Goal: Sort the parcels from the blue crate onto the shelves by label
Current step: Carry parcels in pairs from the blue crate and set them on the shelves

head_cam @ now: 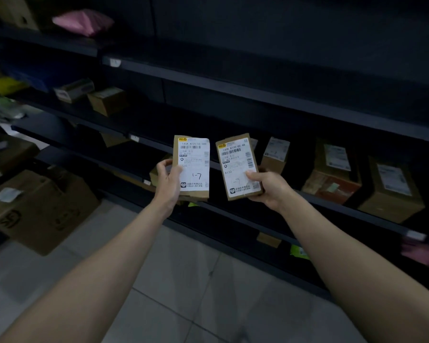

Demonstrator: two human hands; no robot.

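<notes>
Holding a labelled parcel in each hand, a person faces dark shelves [233, 91].
The left hand [167, 180] has its fingers wrapped round the left parcel [192, 167], marked "1-7"; the right hand [268, 188] grips the right parcel [238, 167], just beside at 3 o'clock.

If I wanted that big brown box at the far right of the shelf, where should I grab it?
Probably from the front, one hand on each side wall of the big brown box. It looks too wide for one hand's fingers. Its right side is free, and a dark gap seems to part it from the reddish box on its left.
</notes>
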